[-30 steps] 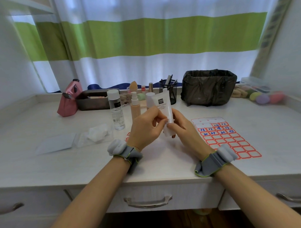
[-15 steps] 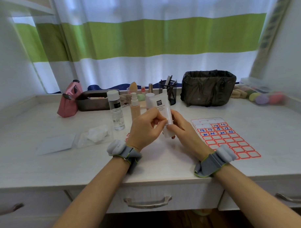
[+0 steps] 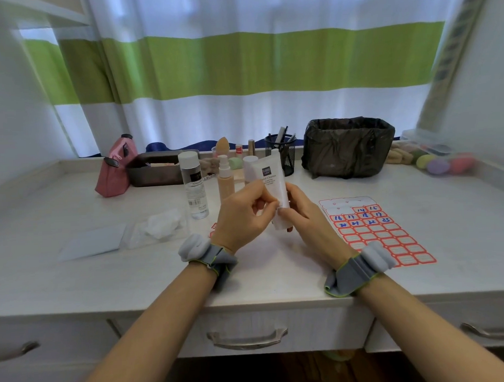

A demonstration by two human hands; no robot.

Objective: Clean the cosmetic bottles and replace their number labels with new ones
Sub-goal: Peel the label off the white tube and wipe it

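A white cosmetic tube [image 3: 270, 177] stands cap-down above the desk centre, held between both hands. My right hand [image 3: 306, 217] grips its lower part from the right. My left hand [image 3: 243, 212] has its fingertips curled against the tube's front near the bottom, pinching at its surface. What the fingertips pinch is too small to see. A red label sheet [image 3: 375, 229] with blue handwritten numbers lies to the right. A clear bottle [image 3: 194, 187] and a beige pump bottle [image 3: 225, 179] stand behind the hands.
A crumpled white wipe in clear wrap [image 3: 160, 227] lies to the left. At the back stand a pink pouch [image 3: 115, 167], a dark tray [image 3: 155, 168], a mesh pen cup [image 3: 283, 152] and a black-lined bin [image 3: 347, 146]. Coloured sponges [image 3: 438, 163] sit far right.
The tube has shifted slightly in the hands and my left fingertips have moved a little lower on its front. Everything on the desk stays put.
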